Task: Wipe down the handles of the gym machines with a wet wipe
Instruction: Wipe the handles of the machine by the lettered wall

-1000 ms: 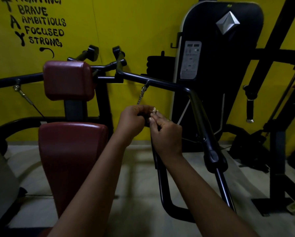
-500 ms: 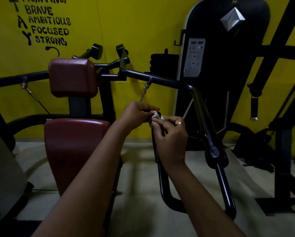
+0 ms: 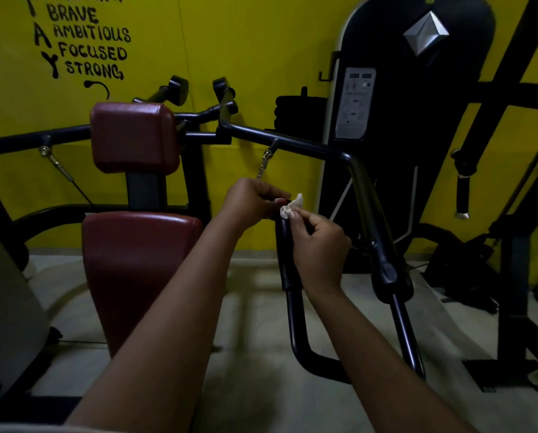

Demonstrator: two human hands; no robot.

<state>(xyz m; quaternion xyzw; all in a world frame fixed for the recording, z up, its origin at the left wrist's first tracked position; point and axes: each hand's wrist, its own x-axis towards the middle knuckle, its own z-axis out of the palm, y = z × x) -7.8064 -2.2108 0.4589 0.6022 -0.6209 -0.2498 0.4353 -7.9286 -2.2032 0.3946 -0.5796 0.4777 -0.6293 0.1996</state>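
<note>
A black upright handle (image 3: 288, 257) of the seated machine stands in the middle of the view, joined below to a curved black bar. At its top end sits a small crumpled white wet wipe (image 3: 291, 207). My right hand (image 3: 319, 242) pinches the wipe with fingertips against the handle's top. My left hand (image 3: 249, 203) reaches in from the left with curled fingers and pinches the same wipe at the handle tip. The handle's very top is hidden by my fingers.
The machine's red seat (image 3: 136, 270) and red backrest (image 3: 133, 135) stand at left. Its black arm (image 3: 367, 207) slopes down on the right. A black weight-stack cover (image 3: 411, 114) and more black frames (image 3: 511, 214) fill the right side against the yellow wall.
My hands have drawn slightly apart, and more of the white wipe shows between them at the handle's top. The view has shifted a little to the left.
</note>
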